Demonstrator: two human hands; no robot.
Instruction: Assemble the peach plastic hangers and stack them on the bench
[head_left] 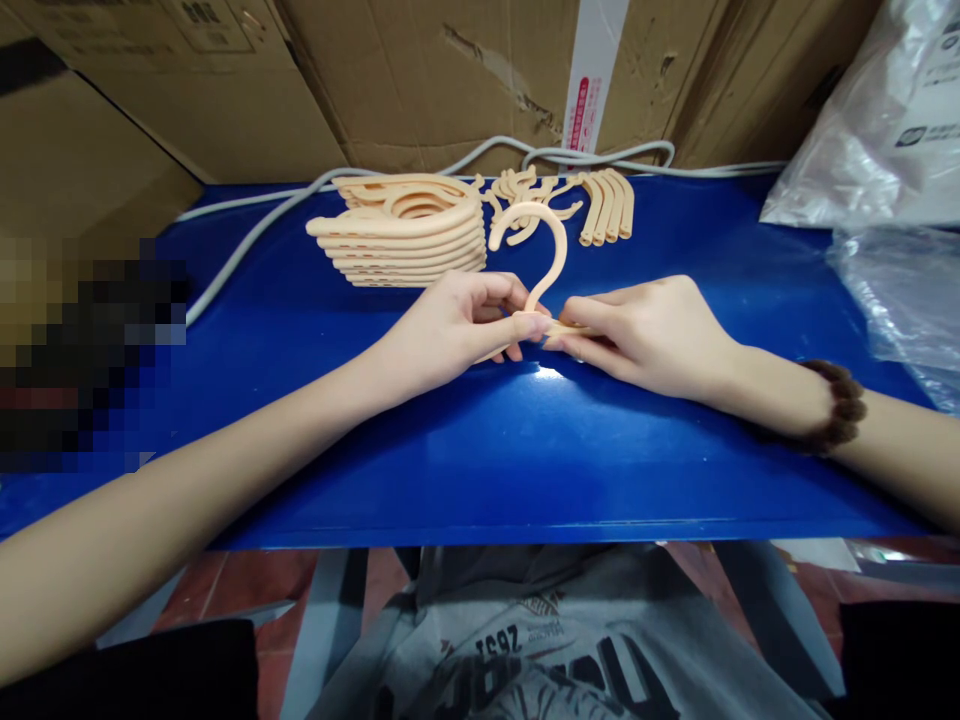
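Between my two hands is a cream plastic clothes hanger [556,255], its hook curving up and to the left. My left hand [469,325] is closed around the hanger just below the hook. My right hand [649,335] pinches a cream arm piece at the hanger's right side, its fingers hiding most of that part. Behind my left hand stands a neat stack of cream hanger pieces [405,235]. Beyond the hook lies a loose pile of small cream hook pieces [517,185]. To its right, several curved arm pieces [607,205] lie side by side.
The blue table [450,450] has its front edge close to my body. A white cable [277,215] runs along the back, before large cardboard boxes [450,80]. Clear plastic bags [892,280] lie at the right. A blurred-out dark area covers the left side.
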